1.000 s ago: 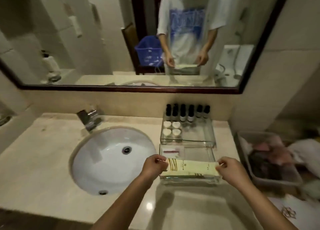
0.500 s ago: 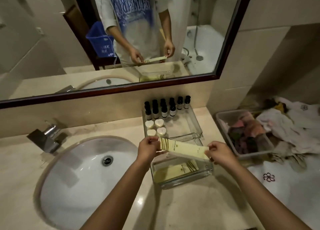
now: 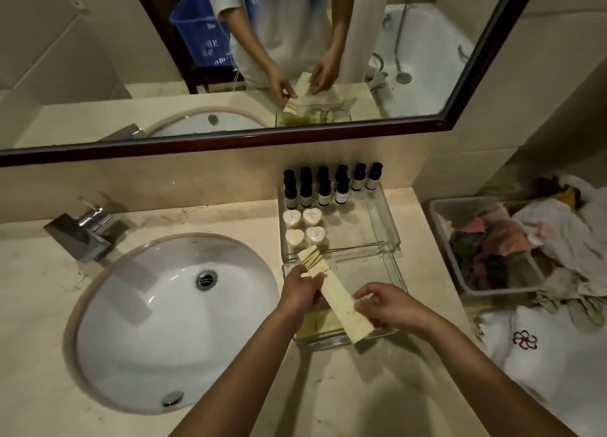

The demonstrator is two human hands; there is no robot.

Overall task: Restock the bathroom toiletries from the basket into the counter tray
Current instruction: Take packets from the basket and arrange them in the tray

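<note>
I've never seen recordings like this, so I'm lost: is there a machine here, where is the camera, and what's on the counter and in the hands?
No machine here: a person works with bare hands. The camera sits on their head, looking down, so the arms reach in from below; the mirror shows the same person from the front. The counter has a sink, a faucet and two glass trays; a bin of cloths sits to the right. The far tray holds small dark-capped bottles and heart-shaped soaps. The left hand and right hand together hold a long cream packet, slanted over the near tray.
</note>
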